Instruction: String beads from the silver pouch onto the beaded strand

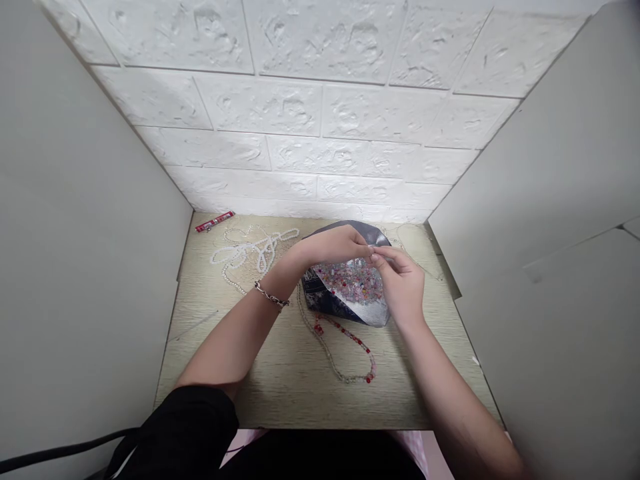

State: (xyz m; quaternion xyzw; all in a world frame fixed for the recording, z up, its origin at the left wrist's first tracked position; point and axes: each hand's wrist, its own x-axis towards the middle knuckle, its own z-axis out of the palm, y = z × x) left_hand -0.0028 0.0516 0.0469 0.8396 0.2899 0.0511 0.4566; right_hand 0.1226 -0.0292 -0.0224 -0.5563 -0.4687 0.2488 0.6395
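Note:
My left hand point(335, 245) and my right hand point(400, 280) meet fingertip to fingertip above an open dark foil bag point(330, 303) full of small pink and clear beads point(350, 280). Both hands pinch something tiny where they touch; I cannot make it out. A part-strung bead strand point(345, 353) with red and pale beads loops from under the hands down onto the wooden table point(280, 380). A chain bracelet sits on my left wrist.
A pile of white bead strands point(250, 253) lies at the back left. A small red object point(215, 221) rests by the brick-pattern wall. Grey partition panels close in both sides of the table.

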